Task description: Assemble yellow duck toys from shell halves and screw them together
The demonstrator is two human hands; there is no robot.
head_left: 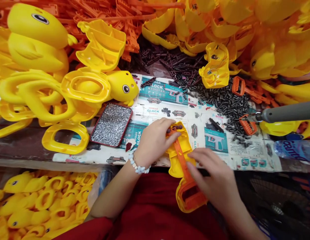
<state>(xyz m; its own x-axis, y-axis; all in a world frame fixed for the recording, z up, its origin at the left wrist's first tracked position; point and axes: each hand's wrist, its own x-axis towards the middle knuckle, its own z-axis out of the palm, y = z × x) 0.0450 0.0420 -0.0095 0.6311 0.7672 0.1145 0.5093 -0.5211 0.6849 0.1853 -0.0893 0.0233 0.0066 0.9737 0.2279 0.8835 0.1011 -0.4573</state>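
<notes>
Head view looks down on a table point(170, 100) covered with printed paper; at its near edge lies a yellow shell point(178, 153), open side up, with an orange lever point(186, 180) lying lengthwise inside it, the lever's looped end at the near, lower part of the shell; the shell overhangs the table edge toward the person's red shirt point(155, 206). The left hand point(155, 140), a bead bracelet point(137, 165) on its wrist, rests on the far end of the shell, its fingers point(173, 135) curled and pressing on the lever's top end beside some small dark pins; the right hand point(215, 180) lies on the shell's near right side, fingers point(195, 156) stretched and loosely closed on the lever's middle, thumb hidden; whether it pinches or only presses I cannot tell. Left of the left hand a red tray point(112, 125) of small silver screws sits on the paper; beyond it a yellow duck point(119, 86) with a black eye lies among yellow handles point(64, 136); a heap of black pins point(220, 100) spreads across the far right of the table, with another open shell half point(216, 65) standing at its edge; a grey tool point(287, 112) reaches in from the right; a bin of ducks point(39, 200) shows at lower left; orange and yellow parts pile along the back.
</notes>
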